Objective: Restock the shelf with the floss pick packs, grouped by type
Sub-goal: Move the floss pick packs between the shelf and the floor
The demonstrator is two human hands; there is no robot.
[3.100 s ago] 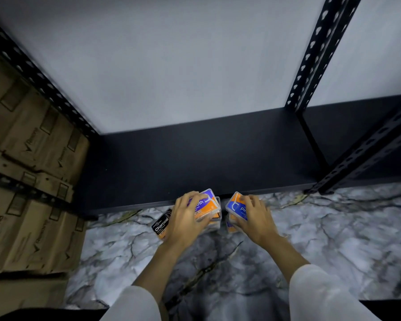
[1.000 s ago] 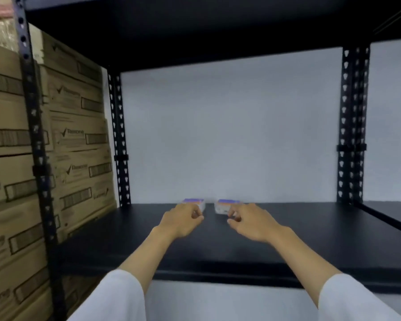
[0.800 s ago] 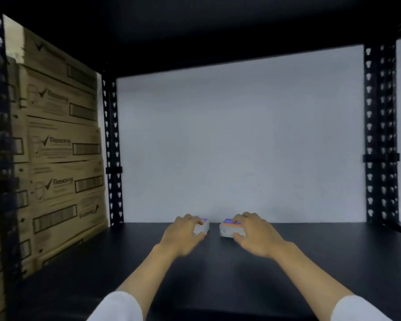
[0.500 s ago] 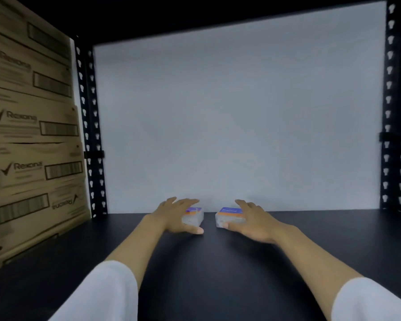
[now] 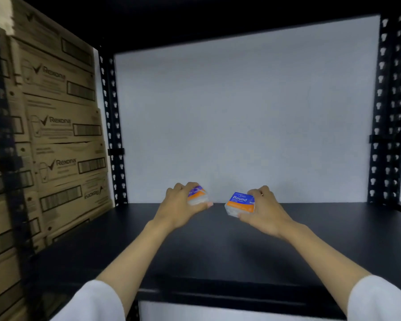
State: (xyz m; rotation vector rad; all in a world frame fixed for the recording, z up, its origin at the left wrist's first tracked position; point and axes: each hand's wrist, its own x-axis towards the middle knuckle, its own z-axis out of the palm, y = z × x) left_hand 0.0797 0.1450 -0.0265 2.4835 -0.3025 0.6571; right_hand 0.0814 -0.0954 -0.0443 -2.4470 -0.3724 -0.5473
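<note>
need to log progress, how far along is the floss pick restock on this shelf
Barely started. Done: nothing yet stands on the black shelf free of a hand. In hand: the left hand grips a purple-and-orange pack and the right hand a blue-and-orange "Round" pack, both at the back. Left: release them and group any further packs.

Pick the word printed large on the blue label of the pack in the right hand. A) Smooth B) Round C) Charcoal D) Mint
B: the pack gripped by the right hand at the back of the black shelf shows "Round" in white on its blue label, above an orange band.
</note>
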